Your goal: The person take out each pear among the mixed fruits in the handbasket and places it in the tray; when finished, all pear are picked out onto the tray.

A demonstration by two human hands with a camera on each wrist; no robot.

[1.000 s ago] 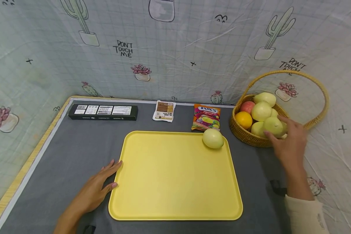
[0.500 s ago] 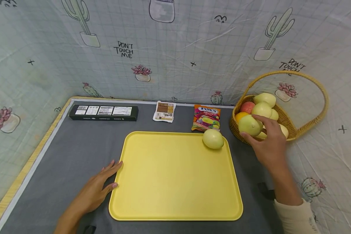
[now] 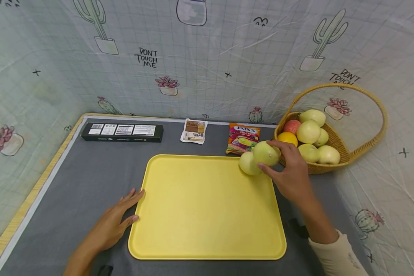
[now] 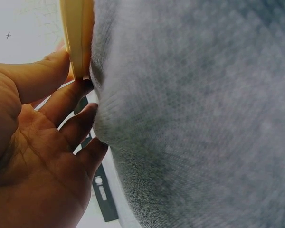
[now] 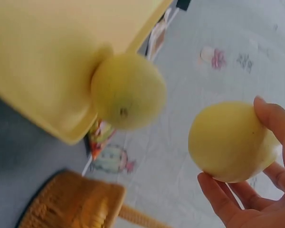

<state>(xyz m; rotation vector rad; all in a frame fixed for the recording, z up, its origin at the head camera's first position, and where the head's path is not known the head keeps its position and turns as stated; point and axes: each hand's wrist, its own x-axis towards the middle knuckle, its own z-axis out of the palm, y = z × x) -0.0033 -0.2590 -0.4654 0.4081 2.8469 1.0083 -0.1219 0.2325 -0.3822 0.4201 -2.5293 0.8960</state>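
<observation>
My right hand [image 3: 293, 176] holds a pale yellow-green round fruit [image 3: 265, 153] between thumb and fingers, over the far right corner of the yellow tray [image 3: 207, 214]. In the right wrist view the held fruit [image 5: 230, 142] is apart from a similar fruit [image 5: 128, 90] in the tray's corner; in the head view it partly covers that one. My left hand [image 3: 112, 224] rests at the tray's left edge with fingers extended. In the left wrist view, the thumb [image 4: 45, 76] touches the tray's side and the fingertips meet the grey cloth.
A wicker basket [image 3: 345, 155] with a tall handle stands at the right, holding several pale fruits, an orange [image 3: 287, 138] and a red fruit [image 3: 291, 127]. Behind the tray lie a candy bag [image 3: 243, 138], a small packet [image 3: 194, 131] and a long black box [image 3: 122, 132]. Patterned cloth hangs behind.
My right hand has lifted the pale fruit from the basket and carried it left to the tray's far right corner. The left hand has not moved.
</observation>
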